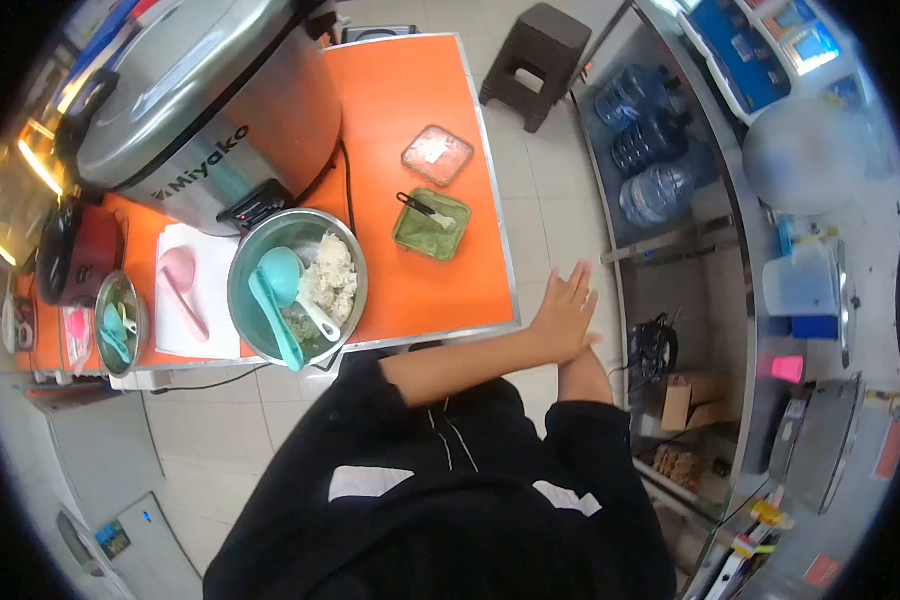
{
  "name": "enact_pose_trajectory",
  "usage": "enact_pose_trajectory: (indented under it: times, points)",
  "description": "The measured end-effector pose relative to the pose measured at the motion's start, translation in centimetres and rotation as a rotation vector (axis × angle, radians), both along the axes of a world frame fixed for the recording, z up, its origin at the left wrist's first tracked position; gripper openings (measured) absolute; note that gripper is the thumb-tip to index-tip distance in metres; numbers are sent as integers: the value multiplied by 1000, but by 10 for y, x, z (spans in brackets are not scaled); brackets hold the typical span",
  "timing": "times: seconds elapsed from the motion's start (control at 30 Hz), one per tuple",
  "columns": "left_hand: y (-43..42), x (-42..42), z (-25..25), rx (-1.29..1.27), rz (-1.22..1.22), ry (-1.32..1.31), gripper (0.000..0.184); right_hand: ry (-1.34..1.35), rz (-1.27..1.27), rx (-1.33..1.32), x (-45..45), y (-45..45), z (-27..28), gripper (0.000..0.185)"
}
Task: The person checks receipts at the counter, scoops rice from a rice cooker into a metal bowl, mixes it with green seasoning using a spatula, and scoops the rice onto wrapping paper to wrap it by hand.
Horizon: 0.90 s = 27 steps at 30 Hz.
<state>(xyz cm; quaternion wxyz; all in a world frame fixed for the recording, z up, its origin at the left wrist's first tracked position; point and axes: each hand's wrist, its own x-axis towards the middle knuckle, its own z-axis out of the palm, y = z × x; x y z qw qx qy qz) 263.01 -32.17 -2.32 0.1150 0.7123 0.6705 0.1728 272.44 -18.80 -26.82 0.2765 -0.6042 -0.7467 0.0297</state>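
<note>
Brown stool standing there on the tiled floor, and just across from it, big water bottles crowd the shelf unit! A cardboard box sits in there too, a pink cup nearby!

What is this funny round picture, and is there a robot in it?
No robot here! It's a person in black sleeves, with two bare hands. The camera is worn on their head, looking forward and down, so you see roughly what they see. There is just this one picture.

The hands overlap beside the orange table, and I can't see anything held in them. The right hand is partly hidden.

On the table stands a big silver cooker marked Miyako. By it is a metal bowl with white, rice-like food and a turquoise ladle. A pink ladle lies on white paper, and a green container sits nearer the hands.
</note>
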Motion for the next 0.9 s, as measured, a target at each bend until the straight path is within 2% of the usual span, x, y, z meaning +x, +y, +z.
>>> enact_pose_trajectory:
  times: [0.03,0.07,0.13,0.17,0.23,0.27,0.33,0.4,0.47,0.5,0.57,0.7,0.77,0.8,0.87,0.9]
  points:
    - [-2,-2,10,14,28,2,58,61,-223,-269,-31,-3,50,39]
    - [-15,2,30,-2,-306,-384,59,74,-428,-512,-63,-6,102,38]
    - [-41,9,54,-41,-987,-1161,60,57,-258,-255,-93,8,118,35]
    - [-45,-2,52,-41,-973,-1164,60,141,-155,-177,-114,20,120,34]
    - [-51,-29,44,108,-744,-913,62,273,94,-46,-155,29,143,31]
    - [-51,-35,37,120,-739,-908,62,321,252,10,-183,21,170,29]
    - [-59,-40,19,197,-666,-545,63,345,571,14,-225,-4,192,26]
    - [-69,-47,13,214,-592,-533,60,376,794,-87,-252,-39,216,16]
    - [-75,-57,4,265,-500,-305,56,261,941,-39,-270,-63,234,14]
    - [-76,-60,2,262,-493,-304,56,264,947,-43,-276,-69,239,14]
    - [-80,-65,-3,369,-358,-11,56,-265,986,-137,-282,-80,245,19]
    - [-81,-81,-22,400,-326,166,52,-344,980,-120,-289,-88,226,20]
    - [-83,-94,-35,613,-317,395,45,-389,941,-20,-292,-87,216,20]
    - [-88,-99,-39,612,-311,394,45,-391,946,-20,-289,-86,219,20]
    - [-103,-113,-48,501,-182,228,47,-158,1038,12,-278,-77,228,21]
    - [-108,-120,-56,460,-65,20,52,-161,1039,10,-270,-74,232,21]
